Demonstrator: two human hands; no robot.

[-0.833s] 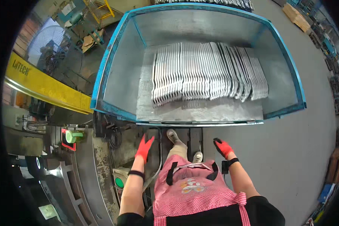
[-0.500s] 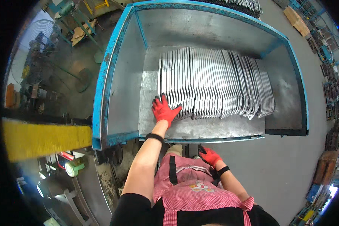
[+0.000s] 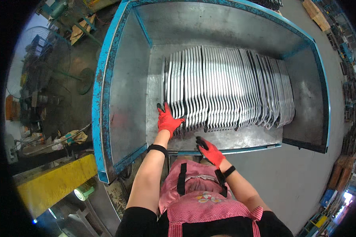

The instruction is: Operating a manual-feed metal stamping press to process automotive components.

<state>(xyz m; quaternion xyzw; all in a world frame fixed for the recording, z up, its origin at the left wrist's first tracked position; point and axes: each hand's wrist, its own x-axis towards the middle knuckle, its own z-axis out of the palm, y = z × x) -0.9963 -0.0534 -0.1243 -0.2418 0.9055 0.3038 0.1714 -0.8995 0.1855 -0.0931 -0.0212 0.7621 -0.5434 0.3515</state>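
Observation:
My left hand [image 3: 170, 121], in a red glove with dark fingertips, rests on the near ends of the leftmost metal bars [image 3: 177, 81]. Its fingers are spread, with the thumb on the right. These bars belong to a long row of silvery bent metal bars [image 3: 225, 85], packed side by side, standing in a blue-framed metal bin [image 3: 249, 139]. One bar at the left end sits slightly apart from the rest. Over the bin's near edge is my right hand [image 3: 212, 152], gloved alike and empty, fingers extended, not touching the bars.
A yellow beam [image 3: 59, 177] is at the left, beside a round green-rimmed lamp [image 3: 83, 192]. Green stands and a large fan [image 3: 37, 39] are further left. Racks and stacked parts line the far right, across the grey floor [image 3: 273, 177].
My right hand has risen from beside the apron to the bin's near edge. My left hand stays at the left end of the row. The view has shifted slightly.

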